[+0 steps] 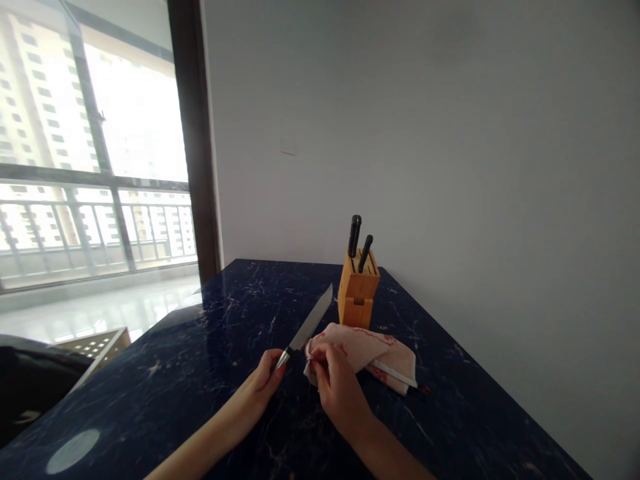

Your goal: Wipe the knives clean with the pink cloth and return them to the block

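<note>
A kitchen knife [313, 319] is held by its handle in my left hand [269, 375], the blade pointing up and away to the right. My right hand [336, 385] pinches the near left edge of a pink cloth [365, 347] with red markings. The cloth lies bunched on the table, close to the knife's handle end but with the blade bare. Just behind the cloth stands a wooden knife block [357, 293], upright, with two black-handled knives [355, 235] in its slots.
The dark blue marbled table [240, 300] runs back to a grey wall [425, 133]. At the left, a chair [100, 347] with dark fabric over it stands beside the table edge. Beyond it are large windows [135, 120].
</note>
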`<state>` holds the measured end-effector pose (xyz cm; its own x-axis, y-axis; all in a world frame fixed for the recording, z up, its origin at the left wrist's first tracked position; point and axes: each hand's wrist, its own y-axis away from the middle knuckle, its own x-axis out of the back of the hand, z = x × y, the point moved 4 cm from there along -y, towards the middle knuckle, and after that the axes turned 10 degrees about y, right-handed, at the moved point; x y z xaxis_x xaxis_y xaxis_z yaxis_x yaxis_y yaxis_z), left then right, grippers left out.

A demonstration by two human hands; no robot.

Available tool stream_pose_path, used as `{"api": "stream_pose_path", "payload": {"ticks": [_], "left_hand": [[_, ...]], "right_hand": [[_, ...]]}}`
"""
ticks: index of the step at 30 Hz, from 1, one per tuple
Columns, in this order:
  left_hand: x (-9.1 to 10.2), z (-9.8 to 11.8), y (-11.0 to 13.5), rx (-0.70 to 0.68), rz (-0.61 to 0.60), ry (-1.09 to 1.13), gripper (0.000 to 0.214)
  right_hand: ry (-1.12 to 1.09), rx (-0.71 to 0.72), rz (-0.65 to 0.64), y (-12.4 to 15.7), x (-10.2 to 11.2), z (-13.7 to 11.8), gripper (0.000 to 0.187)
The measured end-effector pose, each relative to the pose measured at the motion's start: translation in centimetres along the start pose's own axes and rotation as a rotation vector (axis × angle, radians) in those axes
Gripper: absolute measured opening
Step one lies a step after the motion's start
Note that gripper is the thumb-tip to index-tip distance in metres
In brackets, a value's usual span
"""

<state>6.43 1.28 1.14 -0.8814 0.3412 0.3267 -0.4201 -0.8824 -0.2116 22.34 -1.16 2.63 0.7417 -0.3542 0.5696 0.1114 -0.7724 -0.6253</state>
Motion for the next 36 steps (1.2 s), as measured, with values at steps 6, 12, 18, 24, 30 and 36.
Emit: {"api": "stream_pose_path", "payload": {"ticks": [6,12,18,24,30,36], "left_hand": [[-1.7,-2.4,0.0,-0.037,-0.038,0.025,0.029],[-2.1,-1.5,0.6,-0.027,-0.089,0.013,0.021],[-1.8,-1.0,0.6,-0.073,-0.087,0.089,0.013],[-2.0,-0.4,0.7,-0.052,-0.117,0.064,0.011],[-2.0,-0.6,0.7,-0.068,-0.107,0.069,0.013],[-2.1,-1.3,0.5,-0.051,-0.105,0.096,0.019]], "right_hand": [[-0.048,0.002,-0.02,0.4,-1.1,-0.9,0.017],[0.008,-0.039,0.027,0.4,-1.4,-1.3,0.019],[-0.021,-0.088,0.054,0.1,-1.0,-0.8,0.016],[-0.018,-0.051,0.058,0.2,-1.1,-1.3,0.016],[0.046,-0.024,0.061,0.1,-1.0,-1.8,0.017],[0.047,-0.027,0.065,0.2,-0.9,-2.1,0.017]]}}
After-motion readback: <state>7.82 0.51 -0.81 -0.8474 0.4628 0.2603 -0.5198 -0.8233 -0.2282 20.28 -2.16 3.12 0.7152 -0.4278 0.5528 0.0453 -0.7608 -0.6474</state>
